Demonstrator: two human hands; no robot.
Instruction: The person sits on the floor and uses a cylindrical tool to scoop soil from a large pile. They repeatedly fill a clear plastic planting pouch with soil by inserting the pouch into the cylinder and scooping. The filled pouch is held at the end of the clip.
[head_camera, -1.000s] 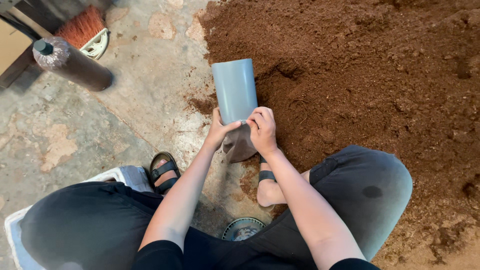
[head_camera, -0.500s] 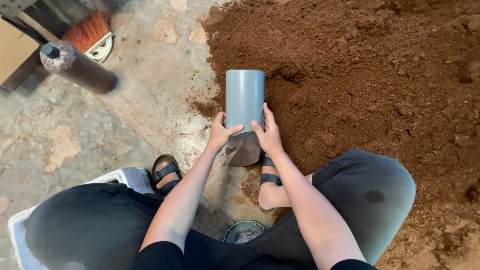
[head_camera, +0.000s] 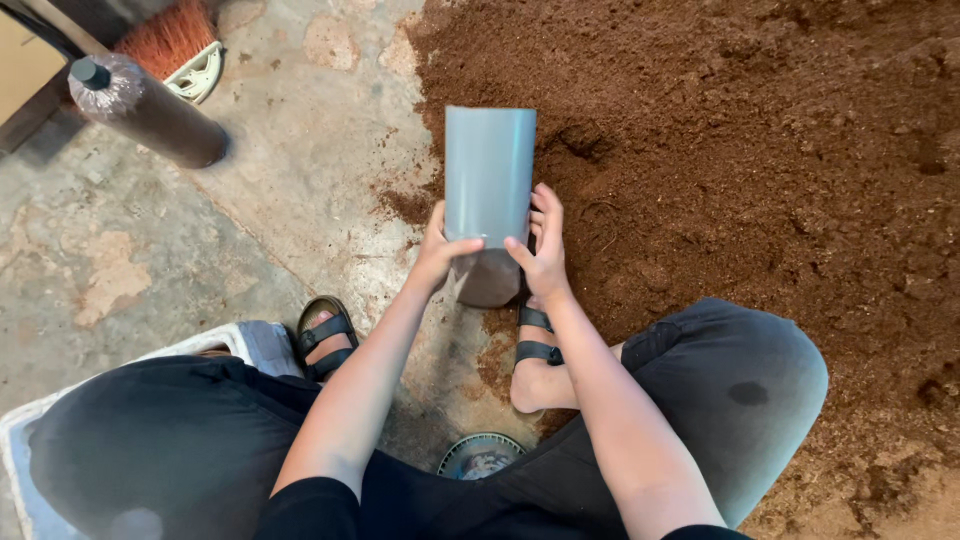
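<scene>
Starting at the far left, a dark soil-packed cylinder (head_camera: 150, 115) wrapped in clear film lies on the concrete floor (head_camera: 150, 260), with an orange brush (head_camera: 165, 35) just beyond it near the top edge. Nearer the person, a sandalled foot (head_camera: 325, 335) rests on the floor beside a pale mat (head_camera: 30, 440) under the left knee. Moving inward, the left hand (head_camera: 440, 250) grips the lower left side of a grey plastic tube (head_camera: 489, 175), thumb hooked across its front face. The tube stands nearly upright at the edge of the soil heap, its long axis running away from the person, its open upper end tipped slightly toward the pile; its lower end sits in a clear bag sleeve (head_camera: 490, 285) (dusty, partly hidden by both hands). The right hand (head_camera: 545, 255) clasps the opposite side, fingers (head_camera: 548, 205) spread up the tube's right wall, thumb meeting the left thumb in front. So the tube lies directly between the two hands, both equally close and both closed on it, with most of its length rising above the fingers. Below them a second sandalled foot (head_camera: 535, 350) and a round lid (head_camera: 480, 455) show. Rightward spreads the brown soil heap (head_camera: 750, 150), reaching the right knee
</scene>
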